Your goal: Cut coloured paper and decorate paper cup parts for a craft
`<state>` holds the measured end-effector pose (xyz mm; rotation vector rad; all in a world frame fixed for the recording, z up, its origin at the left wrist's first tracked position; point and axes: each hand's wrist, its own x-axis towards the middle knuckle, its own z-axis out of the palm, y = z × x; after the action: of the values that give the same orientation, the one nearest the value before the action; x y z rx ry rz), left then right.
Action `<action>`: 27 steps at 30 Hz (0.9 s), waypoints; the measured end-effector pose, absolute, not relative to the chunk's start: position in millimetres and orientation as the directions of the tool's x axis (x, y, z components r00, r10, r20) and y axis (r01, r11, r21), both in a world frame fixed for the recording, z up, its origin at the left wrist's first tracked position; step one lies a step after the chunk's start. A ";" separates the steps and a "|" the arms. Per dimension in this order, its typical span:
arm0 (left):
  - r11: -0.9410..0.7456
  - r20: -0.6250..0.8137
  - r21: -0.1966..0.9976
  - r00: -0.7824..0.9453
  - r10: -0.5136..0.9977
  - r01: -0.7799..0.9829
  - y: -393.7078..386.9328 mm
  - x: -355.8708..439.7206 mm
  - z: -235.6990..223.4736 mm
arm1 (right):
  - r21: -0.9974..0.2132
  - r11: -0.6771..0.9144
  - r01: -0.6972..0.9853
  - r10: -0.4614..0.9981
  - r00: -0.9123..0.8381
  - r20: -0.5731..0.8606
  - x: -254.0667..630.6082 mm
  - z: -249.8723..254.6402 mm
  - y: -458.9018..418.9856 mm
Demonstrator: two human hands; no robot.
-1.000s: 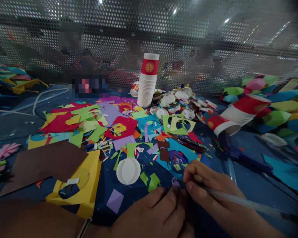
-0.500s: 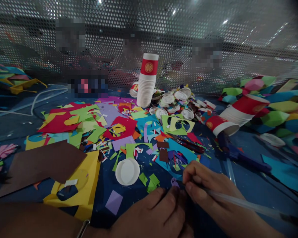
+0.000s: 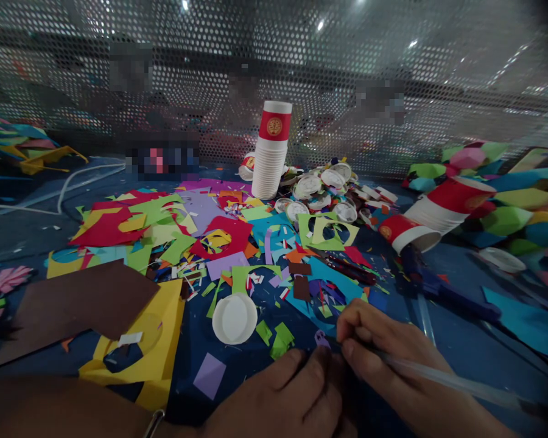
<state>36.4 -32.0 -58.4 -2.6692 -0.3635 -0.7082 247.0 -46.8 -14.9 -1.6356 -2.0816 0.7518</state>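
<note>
At the near edge of the blue table (image 3: 31, 234), the two hands work just beside each other. The left hand (image 3: 292, 392) has its fingers drawn together on a small purple paper piece (image 3: 321, 338), whose curled end pokes out beyond the fingertips; the right hand (image 3: 383, 350) pinches a pen-like clear rod (image 3: 456, 378) between thumb and forefinger, its length slanting back over the hand toward the lower right. Near the left hand lie some green scraps (image 3: 281, 340), a round white paper dish (image 3: 234, 317) and a flat purple square (image 3: 209, 376). Farther left, a brown sheet (image 3: 80, 304) partly covers a yellow sheet (image 3: 171, 325) with a hole cut in it. Beyond the hands spreads a litter of coloured offcuts, with a tall stack of paper cups (image 3: 271, 164) standing behind it and a heap of pale discs (image 3: 322, 185) just to its right. On the right, a dark blue glue gun (image 3: 456, 298) lies before tipped red-and-white cups (image 3: 452, 204). A perforated metal panel (image 3: 274, 36) rises behind everything.
</note>
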 end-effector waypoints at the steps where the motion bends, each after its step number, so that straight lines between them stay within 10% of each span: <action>1: -0.905 0.509 -0.270 0.847 0.157 0.330 -32.1 36.1 -58.7 | -0.625 0.173 0.761 0.970 -0.242 -0.027 246.6 -14.7 -46.5; 27: -0.923 0.502 -0.245 0.853 0.143 0.298 -30.6 35.7 -53.8 | -0.602 0.189 0.776 0.968 -0.252 -0.021 247.3 -14.6 -47.6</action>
<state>35.7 -30.6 -53.8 -2.7141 -0.3321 -0.7001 247.3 -47.6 -14.6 -1.6406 -2.1069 0.7250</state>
